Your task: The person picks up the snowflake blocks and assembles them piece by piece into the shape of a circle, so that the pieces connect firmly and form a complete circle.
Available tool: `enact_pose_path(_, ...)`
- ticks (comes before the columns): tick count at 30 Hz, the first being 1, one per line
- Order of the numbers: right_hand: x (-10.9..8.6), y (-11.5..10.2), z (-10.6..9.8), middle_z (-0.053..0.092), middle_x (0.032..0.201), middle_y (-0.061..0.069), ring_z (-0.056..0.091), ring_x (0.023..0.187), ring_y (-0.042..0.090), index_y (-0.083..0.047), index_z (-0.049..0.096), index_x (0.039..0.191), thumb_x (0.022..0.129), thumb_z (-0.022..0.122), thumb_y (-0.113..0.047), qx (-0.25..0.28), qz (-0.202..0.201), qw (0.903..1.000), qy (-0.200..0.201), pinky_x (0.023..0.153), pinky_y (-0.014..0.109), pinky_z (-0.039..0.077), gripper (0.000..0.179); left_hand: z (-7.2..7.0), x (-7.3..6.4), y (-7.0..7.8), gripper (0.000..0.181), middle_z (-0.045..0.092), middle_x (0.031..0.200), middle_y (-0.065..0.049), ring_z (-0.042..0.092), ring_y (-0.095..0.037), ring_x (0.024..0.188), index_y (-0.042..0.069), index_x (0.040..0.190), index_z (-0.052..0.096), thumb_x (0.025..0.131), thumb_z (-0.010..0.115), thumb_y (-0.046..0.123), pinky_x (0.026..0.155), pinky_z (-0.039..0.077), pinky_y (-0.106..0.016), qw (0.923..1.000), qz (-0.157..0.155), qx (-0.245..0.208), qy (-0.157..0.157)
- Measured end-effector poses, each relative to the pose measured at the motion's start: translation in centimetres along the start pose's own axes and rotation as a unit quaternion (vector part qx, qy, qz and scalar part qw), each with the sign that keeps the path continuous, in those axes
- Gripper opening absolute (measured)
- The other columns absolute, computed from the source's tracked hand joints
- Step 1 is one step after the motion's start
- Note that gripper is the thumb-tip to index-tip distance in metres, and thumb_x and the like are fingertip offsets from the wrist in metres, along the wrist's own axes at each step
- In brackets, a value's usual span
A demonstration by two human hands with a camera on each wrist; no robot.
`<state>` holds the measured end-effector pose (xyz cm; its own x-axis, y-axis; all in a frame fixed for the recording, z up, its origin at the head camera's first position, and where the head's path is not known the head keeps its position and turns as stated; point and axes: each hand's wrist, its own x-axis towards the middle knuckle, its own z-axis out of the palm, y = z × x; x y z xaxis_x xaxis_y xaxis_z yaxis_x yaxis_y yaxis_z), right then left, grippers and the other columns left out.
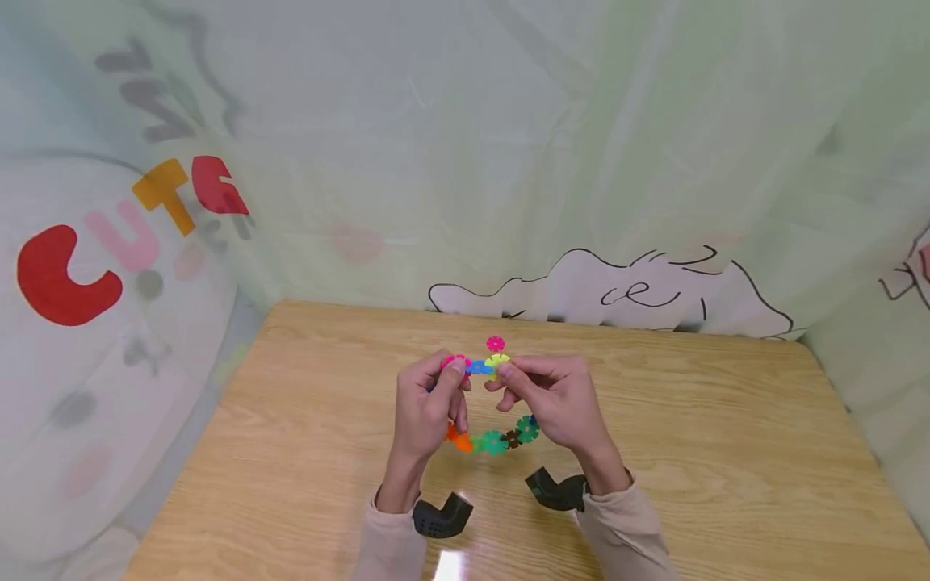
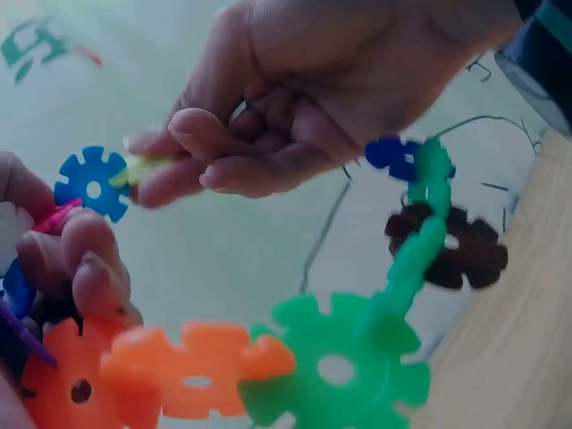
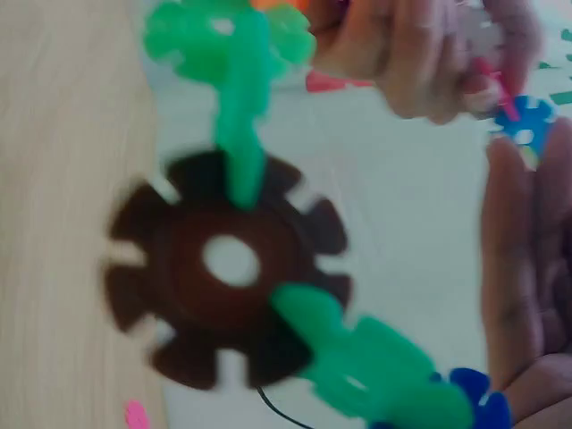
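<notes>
My left hand point(image 1: 425, 411) pinches a pink notched disc point(image 1: 458, 360) between thumb and fingers. Opposite it, my right hand point(image 1: 565, 399) pinches a yellow notched disc point(image 1: 497, 360). A blue disc point(image 2: 93, 184) sits between these two, slotted into both edges. From the left hand's side a chain of interlocking plastic discs hangs in a curve: orange discs point(image 2: 197, 371), a large green disc point(image 2: 335, 368), a brown disc point(image 3: 228, 266), more green and a dark blue disc point(image 3: 483, 399). Its dark blue end hangs near my right hand. Purple and white discs show by the left fingers.
A loose pink disc point(image 1: 496, 344) lies on the wooden table point(image 1: 726, 452) just beyond my hands. Printed cloth point(image 1: 508, 161) hangs behind the table and along its sides. Black wrist devices point(image 1: 441, 516) jut out from both sleeves.
</notes>
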<state>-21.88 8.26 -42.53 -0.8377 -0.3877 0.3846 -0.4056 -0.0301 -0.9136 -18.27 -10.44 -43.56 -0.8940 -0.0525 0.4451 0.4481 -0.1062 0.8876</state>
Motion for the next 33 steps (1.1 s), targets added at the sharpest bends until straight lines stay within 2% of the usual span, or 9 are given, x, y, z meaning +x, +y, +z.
enact_pose_path(4,0.5,0.6,-0.9,0.08,0.094,0.019,0.077,0.076,0.012,0.005,0.077,0.112,0.109,0.061,-0.016,-0.064,0.073,0.9953,0.001,0.077,0.026,0.065,0.027,-0.4,0.3,-0.9,0.037,0.04,0.046,-0.006,0.052,-0.01,0.034,-0.011,0.074,0.052,0.106,0.047,0.007,0.034,0.048,-0.026,0.9968,-0.058,-0.044,0.033)
enact_pose_path(8,1.4,2.7,-3.3,0.079,0.109,0.02,0.077,0.085,0.012,0.0,0.074,0.125,0.112,0.055,-0.035,-0.098,0.131,0.9834,0.077,0.084,0.022,0.064,0.042,-0.8,0.6,-1.3,0.036,0.043,0.046,0.003,0.053,-0.01,0.034,-0.003,0.079,0.054,0.107,0.044,0.016,0.034,0.047,-0.024,0.9869,-0.103,-0.094,0.081)
enact_pose_path(11,1.9,5.8,-5.1,0.076,0.12,0.022,0.076,0.095,0.018,-0.002,0.07,0.134,0.11,0.055,-0.042,-0.126,0.179,0.9683,0.121,0.085,0.023,0.063,0.049,-1.3,0.9,-1.5,0.035,0.043,0.045,0.005,0.052,-0.011,0.033,-0.001,0.096,0.063,0.11,0.043,0.024,0.034,0.047,-0.024,0.9783,-0.13,-0.112,0.117)
enact_pose_path(15,2.1,10.6,-6.0,0.065,0.142,0.022,0.065,0.126,0.036,-0.006,0.057,0.15,0.111,0.055,-0.038,-0.21,0.222,0.9506,0.054,0.108,0.045,0.056,0.051,-2.0,1.0,-1.9,0.042,0.044,0.044,0.006,0.054,-0.011,0.034,-0.004,0.122,0.068,0.112,0.044,0.029,0.036,0.048,-0.024,0.9704,-0.157,-0.123,0.137)
enact_pose_path(18,2.4,12.5,-5.4,0.046,0.161,0.026,0.043,0.149,0.047,-0.007,0.044,0.161,0.111,0.056,-0.026,-0.258,0.193,0.946,-0.034,0.125,0.065,0.033,0.054,-2.2,0.9,-2.2,0.041,0.048,0.044,0.005,0.057,-0.012,0.037,-0.007,0.122,0.069,0.111,0.045,0.025,0.04,0.052,-0.024,0.9643,-0.175,-0.139,0.143)
enact_pose_path(21,3.0,13.0,-4.2,0.028,0.17,0.03,0.025,0.156,0.055,-0.006,0.04,0.162,0.109,0.056,-0.015,-0.294,0.136,0.9397,-0.11,0.128,0.072,0.018,0.057,-2.4,0.9,-2.3,0.038,0.051,0.046,0.004,0.057,-0.012,0.038,-0.006,0.114,0.071,0.109,0.044,0.02,0.042,0.052,-0.024,0.9566,-0.193,-0.163,0.146)
enact_pose_path(25,3.3,12.7,-2.7,0.026,0.171,0.028,0.02,0.156,0.058,-0.006,0.049,0.157,0.107,0.058,-0.013,-0.351,0.109,0.9136,-0.173,0.122,0.081,0.02,0.052,-2.4,0.9,-2.4,0.033,0.049,0.048,0.005,0.052,-0.011,0.036,0.003,0.107,0.07,0.106,0.041,0.02,0.037,0.044,-0.022,0.9496,-0.215,-0.182,0.138)
enact_pose_path(29,3.2,12.3,-1.9,0.047,0.161,0.026,0.036,0.151,0.055,-0.002,0.066,0.141,0.103,0.066,-0.012,-0.387,0.102,0.9042,-0.148,0.121,0.076,0.03,0.039,-2.4,0.9,-2.3,0.029,0.051,0.05,0.005,0.049,-0.01,0.036,0.009,0.105,0.064,0.103,0.037,0.02,0.034,0.039,-0.022,0.9496,-0.227,-0.177,0.125)
enact_pose_path(33,3.3,12.5,-1.4,0.065,0.144,0.024,0.054,0.136,0.05,0.002,0.077,0.119,0.099,0.074,-0.014,-0.368,0.109,0.9201,-0.079,0.119,0.063,0.041,0.026,-2.6,0.8,-2.3,0.028,0.056,0.054,0.004,0.049,-0.009,0.036,0.011,0.103,0.063,0.102,0.036,0.019,0.034,0.04,-0.021,0.9524,-0.227,-0.17,0.111)
